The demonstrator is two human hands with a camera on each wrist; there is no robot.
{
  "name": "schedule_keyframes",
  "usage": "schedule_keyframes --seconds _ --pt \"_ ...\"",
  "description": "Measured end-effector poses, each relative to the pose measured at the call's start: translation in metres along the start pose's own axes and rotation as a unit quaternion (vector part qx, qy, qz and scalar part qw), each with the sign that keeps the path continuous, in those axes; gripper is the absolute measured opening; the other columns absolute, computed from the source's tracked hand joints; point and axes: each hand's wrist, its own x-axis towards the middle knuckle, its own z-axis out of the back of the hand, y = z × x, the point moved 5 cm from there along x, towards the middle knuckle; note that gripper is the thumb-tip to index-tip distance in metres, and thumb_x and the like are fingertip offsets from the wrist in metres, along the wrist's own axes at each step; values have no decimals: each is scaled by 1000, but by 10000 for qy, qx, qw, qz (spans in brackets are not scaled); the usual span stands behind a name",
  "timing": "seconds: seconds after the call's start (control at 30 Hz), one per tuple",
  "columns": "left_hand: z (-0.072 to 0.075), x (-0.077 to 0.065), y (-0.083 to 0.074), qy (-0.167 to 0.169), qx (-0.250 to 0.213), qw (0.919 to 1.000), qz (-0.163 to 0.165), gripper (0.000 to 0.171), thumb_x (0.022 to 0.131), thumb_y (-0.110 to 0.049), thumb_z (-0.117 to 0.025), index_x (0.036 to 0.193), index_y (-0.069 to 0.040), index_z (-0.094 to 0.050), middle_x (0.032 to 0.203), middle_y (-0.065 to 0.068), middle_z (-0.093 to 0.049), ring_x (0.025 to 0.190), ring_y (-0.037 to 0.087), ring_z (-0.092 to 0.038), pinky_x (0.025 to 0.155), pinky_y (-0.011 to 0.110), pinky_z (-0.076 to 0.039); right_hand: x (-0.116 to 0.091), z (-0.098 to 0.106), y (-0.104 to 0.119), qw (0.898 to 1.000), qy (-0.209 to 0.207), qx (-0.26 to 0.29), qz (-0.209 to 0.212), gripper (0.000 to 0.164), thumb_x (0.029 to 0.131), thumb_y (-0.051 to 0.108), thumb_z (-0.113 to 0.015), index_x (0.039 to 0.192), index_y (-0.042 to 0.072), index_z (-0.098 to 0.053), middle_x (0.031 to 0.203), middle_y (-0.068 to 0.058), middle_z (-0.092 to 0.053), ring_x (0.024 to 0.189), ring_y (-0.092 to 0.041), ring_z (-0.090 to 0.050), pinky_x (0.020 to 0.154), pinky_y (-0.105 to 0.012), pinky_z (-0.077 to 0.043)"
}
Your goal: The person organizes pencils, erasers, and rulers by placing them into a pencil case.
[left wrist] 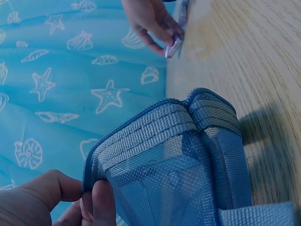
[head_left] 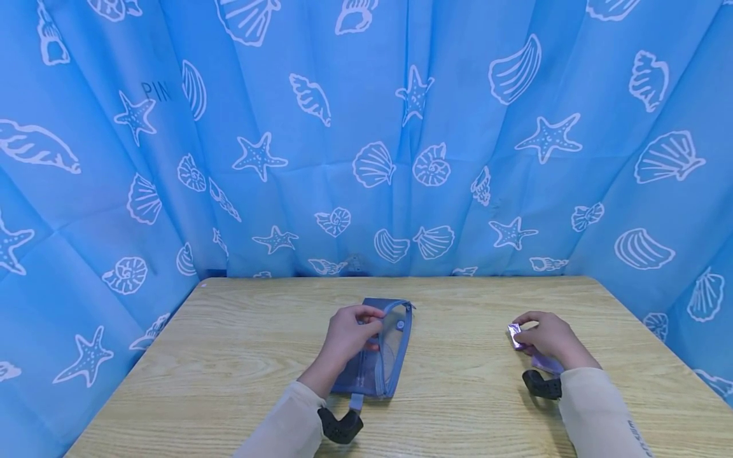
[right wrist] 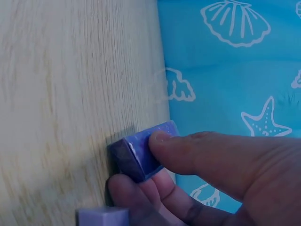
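Observation:
A blue-grey mesh zipper pouch [head_left: 395,362] lies on the table left of centre, its zipped mouth spread apart. My left hand [head_left: 352,331] pinches the rim of that opening between thumb and fingers, as the left wrist view shows up close at the mesh pouch [left wrist: 160,155]. Off to the right, my right hand [head_left: 546,337] holds a small purple block in shiny wrap [right wrist: 141,149] between thumb and fingertips, close over the table. Beneath this hand sits a second, lilac item [head_left: 546,363], whose squared end [right wrist: 102,217] shows at the bottom of the right wrist view.
The wooden table [head_left: 458,407] reaches back to a blue curtain [head_left: 343,127] printed with shells and starfish. A fabric tab [head_left: 356,401] sticks out from the pouch's near end. Black wrist mounts [head_left: 340,426] sit below both hands.

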Motion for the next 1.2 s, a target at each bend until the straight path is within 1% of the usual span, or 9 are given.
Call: schedule_keyframes --seconds 0.1,0.23,0.33,0.57,0.77,0.93,1.07,1.13,1.2 --pt "0 0 0 7 -14 10000 -6 20 84 -7 -65 102 -6 -74 83 4 -60 74 15 -66 56 30 -61 1 0 -1 9998 -25 196 -62 41 88 9 -64 122 -12 -55 84 -10 -70 66 -14 -65 61 -31 -56" --pt "0 0 0 23 -4 10000 -8 21 84 -7 -65 103 -5 -74 83 4 -59 74 15 -66 56 30 -61 2 -2 -1 9970 59 761 -90 41 89 6 -63 123 -12 -52 89 -13 -69 69 -14 -66 63 -30 -59" --pt "0 0 -1 32 -1 10000 -8 22 84 -7 -65 104 -4 -73 84 4 -60 74 14 -65 57 30 -61 2 -4 0 9940 141 1083 -42 39 90 4 -61 123 -13 -50 90 -14 -68 71 -14 -66 65 -29 -61" --pt "0 0 -1 12 3 10000 -13 21 84 -7 -65 102 -6 -74 84 4 -60 73 14 -65 56 30 -61 1 -5 2 9908 69 1339 -157 37 93 6 -58 124 -12 -48 88 -12 -63 70 -12 -62 64 -25 -60" --pt "0 0 -1 7 30 10000 -2 21 83 -7 -65 102 -6 -74 84 3 -60 72 14 -65 56 29 -61 2 -7 4 9868 116 1607 -165 38 94 5 -57 126 -13 -47 95 -17 -62 73 -12 -64 67 -27 -61" --pt "0 0 -1 36 2 10000 -11 22 83 -6 -64 103 -5 -74 83 3 -60 72 14 -64 56 30 -61 3 -12 8 9772 308 2098 -45 41 95 5 -57 128 -14 -44 101 -18 -64 79 -13 -68 73 -28 -62" --pt "0 1 0 48 -34 10000 -8 22 83 -6 -64 102 -6 -74 83 3 -60 72 14 -64 56 30 -61 3 -21 15 9620 686 2642 94 45 96 6 -55 133 -14 -40 104 -15 -64 84 -13 -69 77 -28 -61" --pt "0 1 1 49 -37 10000 -12 22 83 -6 -64 102 -6 -74 83 4 -60 72 14 -64 56 30 -61 3 -26 19 9539 852 2876 113 46 97 7 -55 134 -13 -39 104 -13 -64 85 -13 -69 78 -28 -61" --pt "0 2 1 46 -27 10000 -15 21 83 -7 -64 102 -6 -74 84 4 -60 72 14 -64 56 30 -61 2 -30 24 9479 977 3026 180 45 97 8 -55 134 -13 -40 103 -11 -63 86 -13 -68 79 -28 -60"
